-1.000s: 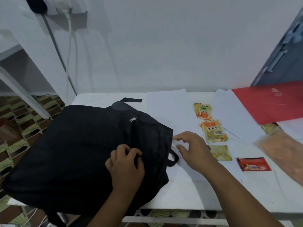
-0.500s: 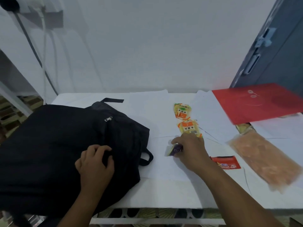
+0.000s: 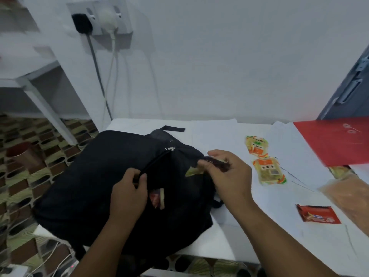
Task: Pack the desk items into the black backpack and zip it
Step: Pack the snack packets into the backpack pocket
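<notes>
A white desk [image 3: 249,232] stands against a pale wall, with a socket and two plugs [image 3: 99,21] high on the far left and a patterned floor below. The black backpack [image 3: 89,186] lies on the left half of the desk, its near end hanging over the desk edge, its zip slider [image 3: 170,148] up at the far end and the opening parted.

The left hand [image 3: 128,194] pinches the near lip of that opening and holds it lifted; a packet with a red and pale wrapper [image 3: 157,197] shows inside. The right hand [image 3: 225,172] hovers just over the gap, fingers curled round a small dark snack packet [image 3: 217,164] with a greenish corner poking out below.

So the packing step is under way, one packet about to go in. I'd judge the next move is to lower that packet through the gap and let go, while the left hand keeps the mouth wide.

Plenty remains to the right: two orange-and-yellow packets [image 3: 263,158], a red packet [image 3: 317,213] nearer, a clear bag of something orange [image 3: 347,196] at the right edge, and a red envelope [image 3: 335,142] far right. Zipping comes well after these.
</notes>
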{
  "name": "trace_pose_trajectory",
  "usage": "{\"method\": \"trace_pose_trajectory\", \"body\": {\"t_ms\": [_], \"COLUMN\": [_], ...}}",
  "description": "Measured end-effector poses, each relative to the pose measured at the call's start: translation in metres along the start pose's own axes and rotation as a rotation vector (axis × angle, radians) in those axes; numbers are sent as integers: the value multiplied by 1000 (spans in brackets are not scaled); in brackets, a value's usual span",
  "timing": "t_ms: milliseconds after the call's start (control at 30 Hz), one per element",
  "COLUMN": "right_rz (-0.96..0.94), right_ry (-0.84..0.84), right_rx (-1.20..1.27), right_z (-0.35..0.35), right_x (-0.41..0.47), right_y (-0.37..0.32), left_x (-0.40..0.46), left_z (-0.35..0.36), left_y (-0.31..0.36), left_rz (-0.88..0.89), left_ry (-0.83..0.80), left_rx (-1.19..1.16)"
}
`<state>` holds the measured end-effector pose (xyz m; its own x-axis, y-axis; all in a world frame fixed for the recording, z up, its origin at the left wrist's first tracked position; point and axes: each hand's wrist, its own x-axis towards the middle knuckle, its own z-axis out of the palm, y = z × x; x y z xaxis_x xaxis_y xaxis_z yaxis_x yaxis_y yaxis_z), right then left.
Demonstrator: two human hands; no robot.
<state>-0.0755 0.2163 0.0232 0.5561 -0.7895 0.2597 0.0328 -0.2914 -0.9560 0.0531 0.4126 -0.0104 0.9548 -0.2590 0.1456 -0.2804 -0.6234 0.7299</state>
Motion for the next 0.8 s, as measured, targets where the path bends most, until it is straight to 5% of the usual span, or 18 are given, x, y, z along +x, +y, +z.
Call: {"method": "trace_pose_trajectory", "body": {"t_ms": [167, 400, 467, 567, 800], "right_rz": [110, -106, -106, -218, -300], "right_ry": [-163, -803, -781, -662, -908], "right_rx": [92, -232, -242, -576, -972], "right_z": [61, 76, 77, 80, 94], "right_x": [-22, -30, -30, -29, -30], "right_y": [5, 26, 22, 18, -1], "left_x": [18, 28, 27, 26, 22], "left_z": [-35, -50, -50, -49, -44], "left_y": [2, 10, 8, 5, 6], "left_rz": [72, 268, 268, 245, 221], "left_ry": [-47, -136, -165, -176, -219], "left_rx": [-112, -28, -31, -88, -168]}}
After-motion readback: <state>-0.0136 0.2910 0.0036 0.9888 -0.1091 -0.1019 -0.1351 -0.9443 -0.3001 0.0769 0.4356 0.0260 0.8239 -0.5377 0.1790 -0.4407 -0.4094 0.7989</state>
